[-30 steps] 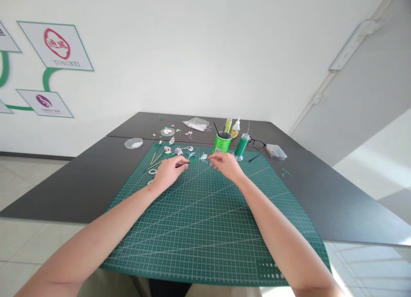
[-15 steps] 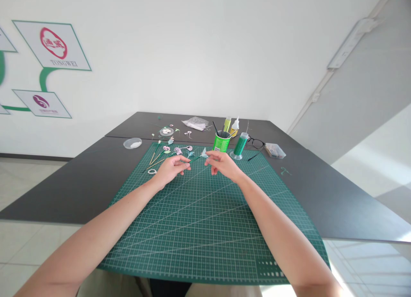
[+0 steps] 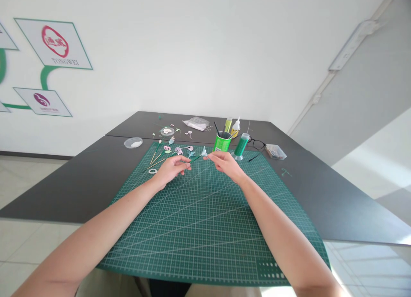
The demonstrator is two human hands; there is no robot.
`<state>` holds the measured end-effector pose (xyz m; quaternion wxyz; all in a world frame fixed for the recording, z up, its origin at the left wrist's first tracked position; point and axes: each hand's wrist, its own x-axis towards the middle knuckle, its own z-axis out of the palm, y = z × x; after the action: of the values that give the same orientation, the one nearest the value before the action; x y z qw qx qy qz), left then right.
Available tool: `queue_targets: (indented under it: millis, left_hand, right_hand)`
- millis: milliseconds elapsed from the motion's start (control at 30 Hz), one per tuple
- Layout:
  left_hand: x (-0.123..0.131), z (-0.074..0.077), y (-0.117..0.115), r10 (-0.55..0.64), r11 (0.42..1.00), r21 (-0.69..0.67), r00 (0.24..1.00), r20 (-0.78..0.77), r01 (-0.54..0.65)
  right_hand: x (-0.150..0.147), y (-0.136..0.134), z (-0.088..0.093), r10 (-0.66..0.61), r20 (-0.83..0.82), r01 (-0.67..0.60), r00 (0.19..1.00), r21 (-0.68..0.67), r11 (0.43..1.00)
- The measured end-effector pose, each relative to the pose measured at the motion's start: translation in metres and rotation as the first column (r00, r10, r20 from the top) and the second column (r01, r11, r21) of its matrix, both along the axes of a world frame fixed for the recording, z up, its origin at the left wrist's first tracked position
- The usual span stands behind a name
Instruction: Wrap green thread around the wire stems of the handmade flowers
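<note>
A small pale blue flower point(image 3: 204, 151) on a green stem point(image 3: 195, 158) is held over the cutting mat point(image 3: 199, 215). My left hand point(image 3: 173, 169) pinches the stem between thumb and fingers. Right at the petals, my right hand point(image 3: 224, 163) has thumb and forefinger pressed together; what is between them is too small to make out. Behind and left of my left hand lie several finished-looking flowers on stems, among them a pink and purple one point(image 3: 178, 151) and another pale blue one point(image 3: 191, 154). A white ring-shaped piece point(image 3: 153, 171) rests beside my left wrist.
A green can point(image 3: 222, 143) with tools in it stands behind my right hand, next to a green thread spool point(image 3: 241, 146) and a glue bottle point(image 3: 235, 127). Farther right are eyeglasses point(image 3: 258, 144) and a clear box point(image 3: 276, 151). Shallow dishes point(image 3: 132, 143) and a plastic bag point(image 3: 196, 123) lie farther back.
My right fingers have shifted slightly and closed into a tighter pinch beside the petals. The left hand keeps its hold on the stem, almost unmoved.
</note>
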<state>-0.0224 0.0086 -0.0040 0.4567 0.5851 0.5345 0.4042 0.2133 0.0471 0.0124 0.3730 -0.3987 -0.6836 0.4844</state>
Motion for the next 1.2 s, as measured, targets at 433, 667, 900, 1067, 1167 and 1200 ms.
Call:
queue_targets:
  millis: [433, 667, 900, 1067, 1167, 1200]
  left_hand:
    - [-0.001, -0.003, 0.003, 0.046, 0.999, -0.020, 0.993, 0.110, -0.044]
    - [-0.002, -0.002, 0.003, 0.064, 0.998, -0.009, 0.990, 0.127, -0.063]
    - [-0.004, -0.003, 0.004, 0.088, 0.996, 0.011, 0.983, 0.162, -0.091]
    - [-0.005, -0.003, 0.004, 0.087, 0.996, 0.024, 0.983, 0.161, -0.092]
    - [-0.004, -0.002, 0.004, 0.089, 0.995, 0.024, 0.983, 0.157, -0.094]
    - [-0.004, -0.001, 0.004, 0.090, 0.995, 0.024, 0.984, 0.157, -0.095]
  right_hand:
    - [0.001, 0.004, -0.006, 0.003, 0.167, -0.022, 0.986, 0.109, 0.994]
    - [0.003, 0.002, 0.000, -0.041, 0.192, 0.022, 0.981, 0.100, 0.995]
    - [0.007, 0.003, 0.003, -0.171, 0.210, 0.155, 0.963, 0.087, 0.984]
    - [0.012, 0.010, 0.000, -0.390, 0.350, 0.331, 0.852, 0.216, 0.918]
    - [0.015, 0.013, -0.003, -0.499, 0.353, 0.414, 0.792, 0.290, 0.863]
    - [0.016, 0.014, -0.005, -0.531, 0.341, 0.433, 0.776, 0.325, 0.841]
